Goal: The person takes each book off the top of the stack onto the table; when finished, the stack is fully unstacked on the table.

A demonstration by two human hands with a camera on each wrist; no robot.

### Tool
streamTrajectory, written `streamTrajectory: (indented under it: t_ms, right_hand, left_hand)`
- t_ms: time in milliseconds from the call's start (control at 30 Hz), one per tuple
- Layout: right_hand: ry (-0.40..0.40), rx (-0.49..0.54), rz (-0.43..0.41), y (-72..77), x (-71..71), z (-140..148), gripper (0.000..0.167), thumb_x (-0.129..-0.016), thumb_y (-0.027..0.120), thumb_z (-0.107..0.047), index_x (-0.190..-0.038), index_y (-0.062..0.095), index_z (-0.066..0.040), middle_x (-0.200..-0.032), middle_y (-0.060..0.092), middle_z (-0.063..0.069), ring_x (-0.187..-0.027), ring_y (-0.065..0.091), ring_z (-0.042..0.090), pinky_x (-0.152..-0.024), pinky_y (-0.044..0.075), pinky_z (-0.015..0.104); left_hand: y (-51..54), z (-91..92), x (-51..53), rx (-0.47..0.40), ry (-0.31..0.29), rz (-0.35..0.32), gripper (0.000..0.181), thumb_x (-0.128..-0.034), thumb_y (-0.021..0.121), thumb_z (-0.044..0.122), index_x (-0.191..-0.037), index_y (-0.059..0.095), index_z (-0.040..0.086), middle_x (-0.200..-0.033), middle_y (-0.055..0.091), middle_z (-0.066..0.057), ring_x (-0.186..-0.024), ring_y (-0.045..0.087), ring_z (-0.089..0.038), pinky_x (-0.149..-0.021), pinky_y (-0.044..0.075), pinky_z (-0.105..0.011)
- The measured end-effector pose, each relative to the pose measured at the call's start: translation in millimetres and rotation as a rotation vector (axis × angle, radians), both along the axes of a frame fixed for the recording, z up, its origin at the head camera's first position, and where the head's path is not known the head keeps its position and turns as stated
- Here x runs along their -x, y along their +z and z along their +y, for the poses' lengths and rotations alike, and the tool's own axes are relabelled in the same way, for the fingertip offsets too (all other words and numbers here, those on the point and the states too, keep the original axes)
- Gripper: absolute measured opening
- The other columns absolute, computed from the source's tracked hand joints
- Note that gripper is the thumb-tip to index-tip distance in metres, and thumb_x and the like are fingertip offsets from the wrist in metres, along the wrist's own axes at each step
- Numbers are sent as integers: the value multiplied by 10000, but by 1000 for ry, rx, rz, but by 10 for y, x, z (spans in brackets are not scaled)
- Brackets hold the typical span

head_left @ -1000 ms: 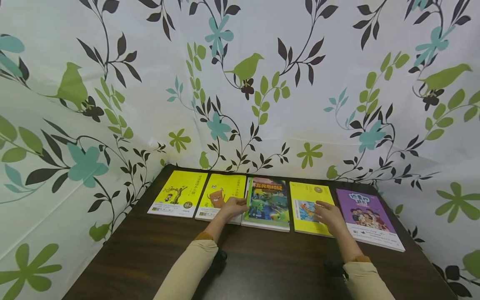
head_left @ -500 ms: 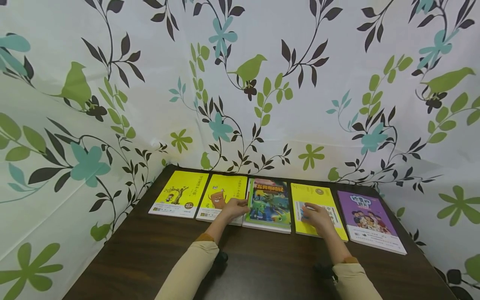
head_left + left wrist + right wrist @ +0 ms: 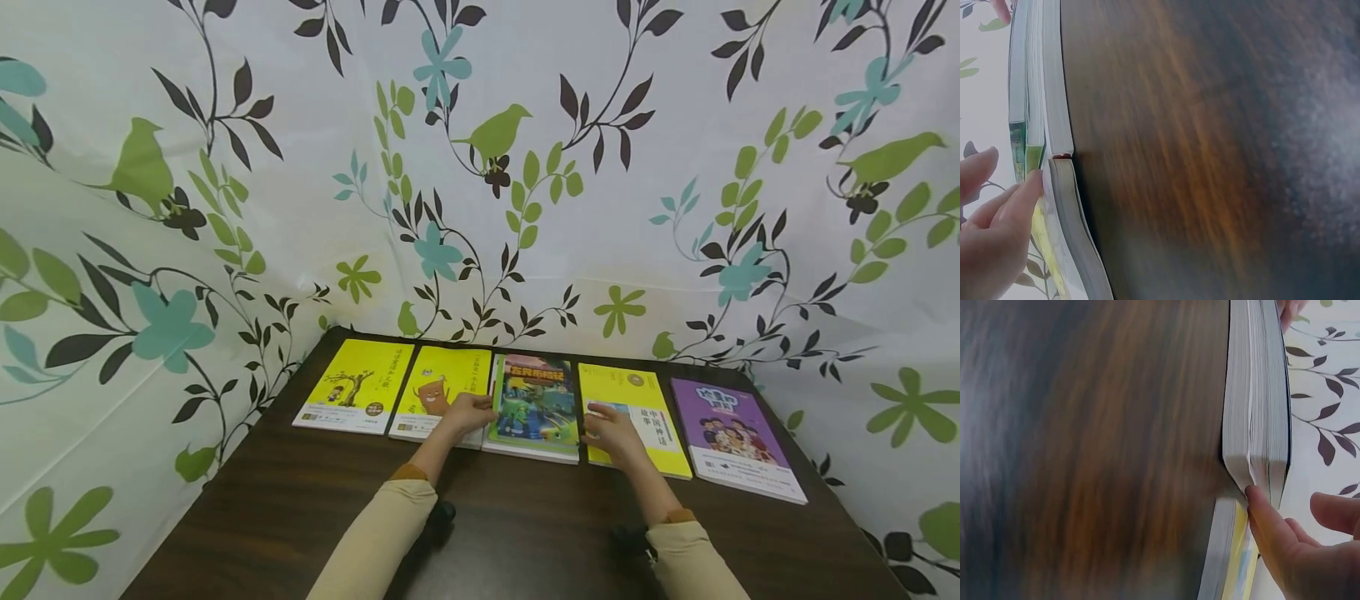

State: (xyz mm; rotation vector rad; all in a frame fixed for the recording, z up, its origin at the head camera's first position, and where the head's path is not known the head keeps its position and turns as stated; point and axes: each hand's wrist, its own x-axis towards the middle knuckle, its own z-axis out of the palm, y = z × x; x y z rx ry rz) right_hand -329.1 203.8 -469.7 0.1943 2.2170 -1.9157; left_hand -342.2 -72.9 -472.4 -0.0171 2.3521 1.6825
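A stack of books with a colorful, green-edged top book (image 3: 536,404) lies mid-row in the head view. At its left side is my left hand (image 3: 465,414), over the edge of a yellow book (image 3: 435,387); in the left wrist view that hand's extended fingers (image 3: 1025,194) touch the stack's corner. My right hand (image 3: 613,435) is at the stack's right side, above another yellow book (image 3: 648,400). Seen from the right wrist, a fingertip (image 3: 1257,495) touches the corner of the stacked pages (image 3: 1254,425), thumb apart from them. Neither hand is curled round a book.
A yellow book with a tree drawing (image 3: 356,387) lies at the row's left end and a purple book (image 3: 738,433) at its right end. The dark wooden table (image 3: 517,533) extends in front of them. Leaf-patterned fabric (image 3: 480,208) stands behind and at both sides.
My right hand has moved left across the yellow book to the middle stack, uncovering more of that book's cover. My left hand has stayed at the stack's left side.
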Motion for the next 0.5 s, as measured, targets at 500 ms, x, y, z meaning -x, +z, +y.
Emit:
streamTrajectory:
  t_ms: [500]
  right_hand:
    - [41, -64, -20, -35, -18, -116, 500, -958, 367, 89, -1454, 321, 128, -1512, 293, 341, -1398, 332, 441, -1078, 386, 545]
  left_hand:
    - [-17, 210, -30, 199, 181, 173, 622, -754, 851, 266, -1218, 632, -86, -1152, 687, -227, -1071, 652, -354, -859, 559, -437]
